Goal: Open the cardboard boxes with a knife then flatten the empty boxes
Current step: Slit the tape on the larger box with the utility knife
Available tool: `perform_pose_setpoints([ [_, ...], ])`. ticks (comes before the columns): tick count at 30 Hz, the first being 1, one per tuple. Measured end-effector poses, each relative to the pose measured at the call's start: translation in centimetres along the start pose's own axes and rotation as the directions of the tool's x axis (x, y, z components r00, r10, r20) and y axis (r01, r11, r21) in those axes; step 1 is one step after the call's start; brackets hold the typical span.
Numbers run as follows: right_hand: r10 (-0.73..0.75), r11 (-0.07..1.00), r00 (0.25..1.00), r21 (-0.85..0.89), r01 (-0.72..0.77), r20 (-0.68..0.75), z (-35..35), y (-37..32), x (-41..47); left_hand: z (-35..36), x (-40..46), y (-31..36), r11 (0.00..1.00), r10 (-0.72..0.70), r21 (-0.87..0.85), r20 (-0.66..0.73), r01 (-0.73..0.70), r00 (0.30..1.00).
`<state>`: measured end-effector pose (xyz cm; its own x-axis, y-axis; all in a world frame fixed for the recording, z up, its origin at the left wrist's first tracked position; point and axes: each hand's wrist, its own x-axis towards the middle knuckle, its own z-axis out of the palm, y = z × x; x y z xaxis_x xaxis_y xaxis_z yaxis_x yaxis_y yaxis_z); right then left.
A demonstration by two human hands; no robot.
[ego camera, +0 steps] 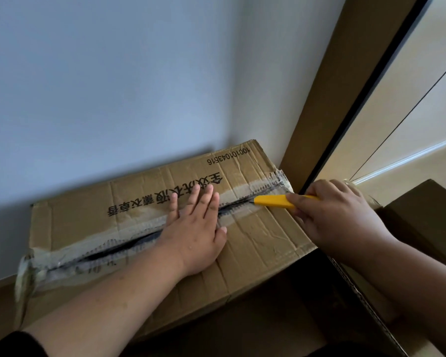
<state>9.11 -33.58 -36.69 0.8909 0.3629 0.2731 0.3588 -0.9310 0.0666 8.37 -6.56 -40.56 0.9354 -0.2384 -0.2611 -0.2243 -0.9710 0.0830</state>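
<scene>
Tape-slitting underway: my right hand (pixel 337 212) clasps the yellow knife (pixel 273 201) mid-frame, left hand (pixel 196 228) flat on the box (pixel 255 235); next, draw the blade steadily leftward along the seam.

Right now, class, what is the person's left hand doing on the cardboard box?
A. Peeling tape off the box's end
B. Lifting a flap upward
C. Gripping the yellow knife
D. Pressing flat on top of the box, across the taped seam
D: the left hand lies with straight fingers flat on the cardboard box, across the taped seam, while the right hand holds the yellow knife.
</scene>
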Motion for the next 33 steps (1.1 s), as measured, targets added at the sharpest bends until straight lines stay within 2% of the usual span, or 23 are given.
perform_pose_setpoints([
  [5, 0.001, 1.000, 1.000, 0.007, -0.001, -0.017, 0.0, 0.7, -0.1, -0.2, 0.4, 0.9, 0.999, 0.039, 0.016, 0.022, -0.040, 0.999],
  [13, 0.099, 0.994, 0.994, -0.032, -0.101, -0.043, -0.4, 4.8, -0.5, -0.4, 1.6, 3.2, 0.992, 0.118, 0.036, 0.049, -0.120, 0.992],
  [21, 0.109, 0.994, 0.994, 0.028, -0.110, 0.030, -0.2, 6.4, -0.7, -0.2, 1.0, 3.0, 0.993, 0.109, 0.049, 0.044, -0.111, 0.993],
  [30, 0.137, 0.989, 0.990, 0.061, -0.138, 0.014, -0.2, 8.0, -1.0, -0.2, 0.8, 2.8, 0.992, 0.116, 0.050, 0.027, -0.117, 0.993],
  [33, 0.251, 0.968, 0.967, 0.020, -0.252, 0.034, -0.3, 9.4, -1.2, -0.1, 0.7, 2.7, 0.992, 0.112, 0.049, 0.024, -0.113, 0.993],
])
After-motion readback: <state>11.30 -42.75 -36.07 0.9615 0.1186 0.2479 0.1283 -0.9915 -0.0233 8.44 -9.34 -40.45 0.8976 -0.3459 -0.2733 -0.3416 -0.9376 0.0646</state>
